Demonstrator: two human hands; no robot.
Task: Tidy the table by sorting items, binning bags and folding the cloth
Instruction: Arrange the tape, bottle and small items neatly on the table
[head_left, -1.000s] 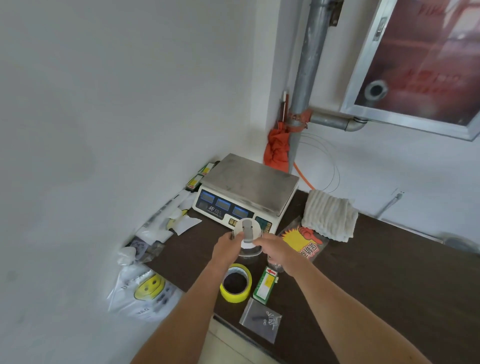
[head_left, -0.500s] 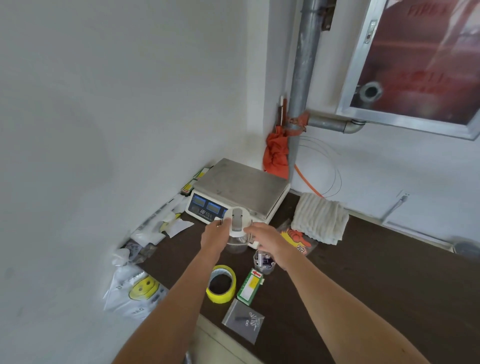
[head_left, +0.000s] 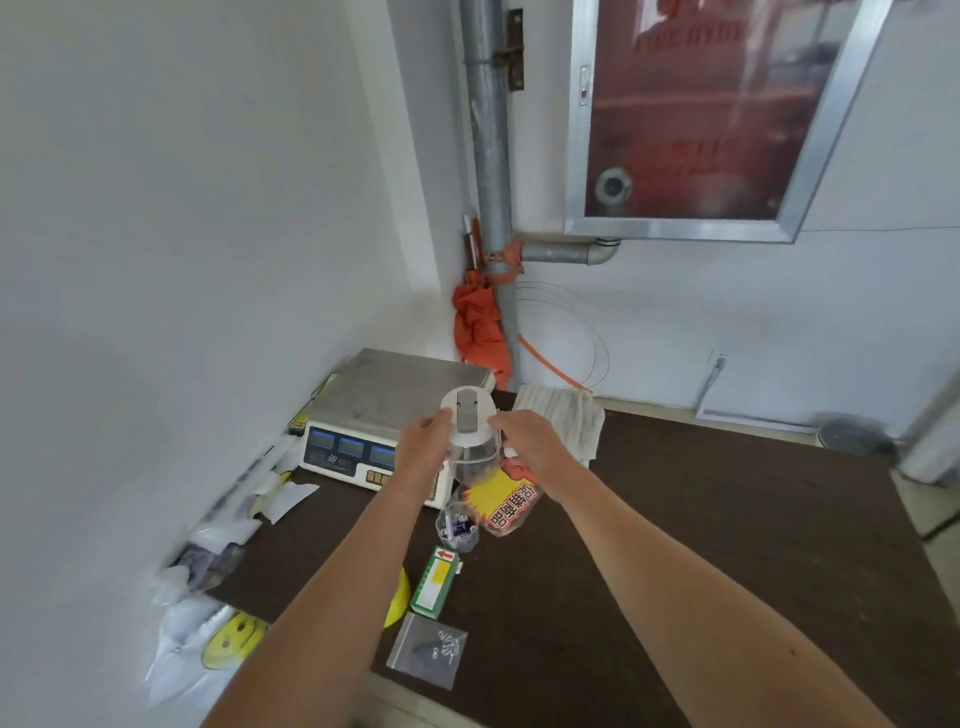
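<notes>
I've raised the jar (head_left: 468, 434) off the worktop (head_left: 727, 519). It now hangs above the scale (head_left: 384, 382) near the back-left corner, with left hand (head_left: 423, 449) and right hand (head_left: 525, 441) fingers curled round its sides, ready for sorting.

Packet (head_left: 501, 506) is showing red Chinese characters on a yellow starburst, sideways, not readable for sure. Cabinet (head_left: 691, 104) lettering is blurring out. Green box (head_left: 435, 582) is showing a red arrow. Scale (head_left: 384, 395) logo illegible.
</notes>
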